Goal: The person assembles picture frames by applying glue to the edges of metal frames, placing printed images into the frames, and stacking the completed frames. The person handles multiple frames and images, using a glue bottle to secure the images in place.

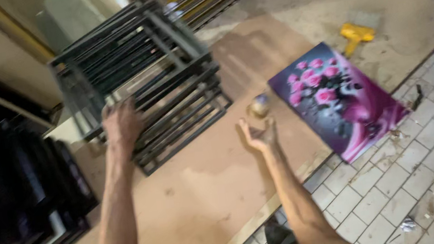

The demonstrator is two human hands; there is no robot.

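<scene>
While the left hand [120, 124] is lying flat with its fingers spread on a stack of dark empty frames [140, 81], the right hand [260, 135] is turning palm up with its fingers open and curling a little. A small round thing [259, 106], gold with a bit of purple, is sitting just above the right fingertips. It is blurry, so I cannot tell if it is touching the fingers or is in the air, and I cannot tell what it is. The right hand is not gripping anything.

The frames are piling up crooked, one on top of another, on a big brown board table [198, 196]. The left hand is pressing on the near edge of the pile.

A picture of pink roses [335, 99] on a purple and pink background is lying flat on the table, to the right of the right hand and sticking out past the table edge. A yellow-handled scraper [356, 34] is lying farther back, beyond the picture.

More dark frames [20, 179] are leaning in a row on the far left. Grey floor tiles [401, 182] are showing to the right of the table, with small scraps of litter on them.
</scene>
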